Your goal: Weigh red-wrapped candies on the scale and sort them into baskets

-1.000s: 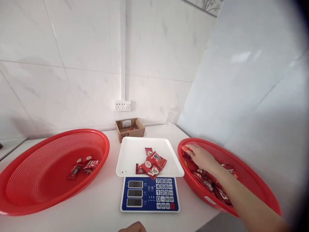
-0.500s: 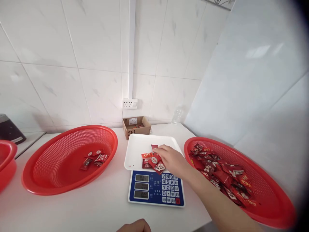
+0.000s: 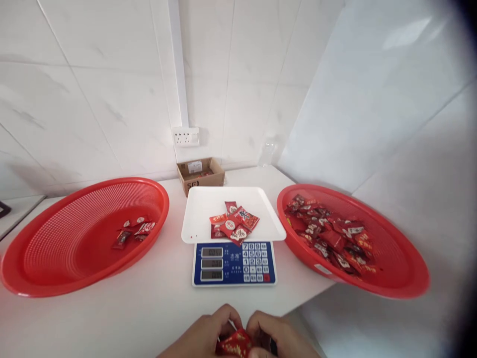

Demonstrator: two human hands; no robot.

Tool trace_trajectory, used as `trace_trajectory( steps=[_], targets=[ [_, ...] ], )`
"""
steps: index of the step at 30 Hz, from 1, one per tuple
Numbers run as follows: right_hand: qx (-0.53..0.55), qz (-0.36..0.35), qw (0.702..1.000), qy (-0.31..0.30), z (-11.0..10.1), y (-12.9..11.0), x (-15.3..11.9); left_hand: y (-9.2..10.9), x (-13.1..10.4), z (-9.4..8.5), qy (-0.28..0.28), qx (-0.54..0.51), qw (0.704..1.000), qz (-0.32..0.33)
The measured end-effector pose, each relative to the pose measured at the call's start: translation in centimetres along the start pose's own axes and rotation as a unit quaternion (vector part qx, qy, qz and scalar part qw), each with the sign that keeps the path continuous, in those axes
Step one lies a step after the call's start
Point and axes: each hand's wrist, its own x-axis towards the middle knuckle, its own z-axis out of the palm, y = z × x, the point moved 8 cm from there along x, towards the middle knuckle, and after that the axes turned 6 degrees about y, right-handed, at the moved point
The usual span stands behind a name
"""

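Right hand [image 3: 281, 330] has left white scale tray [image 3: 197, 206], joining left hand [image 3: 203, 330] low in front of scale. Largest first, on my feed: right red mesh basket [image 3: 404, 278], holding heap of packets [image 3: 331, 233]; left red mesh basket [image 3: 74, 253], few wrapped pieces [image 3: 121, 239]. Blue-panelled digital scale [image 3: 231, 263] between. On tray: orange-printed packet [image 3: 218, 219], absent 1 second ago, within small pile. Gold-printed red packet [image 3: 235, 343] gripped in both hands' fingers. I judge work shifted from tray to this packet.

Left hand [image 3: 204, 334], right hand [image 3: 281, 335] cut off by bottom edge; fingers [image 3: 228, 313] hide part of red packet [image 3: 236, 343]. Lower scale displays [image 3: 211, 275] too blurred for us. Dark object [image 3: 3, 209] cut by left edge.
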Motion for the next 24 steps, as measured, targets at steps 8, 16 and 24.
trace_trajectory(
  steps=[8,16,24],
  targets=[
    [-0.109,-0.016,0.993,0.036,-0.1,-1.6,-0.2,1.0,-1.8,-0.1,0.042,0.016,0.999,-0.029],
    [-0.078,0.005,0.996,0.046,-0.4,-1.1,-0.1,1.3,-1.2,-0.5,0.046,-0.044,0.998,-0.010],
    [-0.072,-0.016,0.970,0.233,-8.0,-1.6,-1.1,0.8,-0.6,-1.1,0.029,-0.068,0.997,0.032]
  ],
)
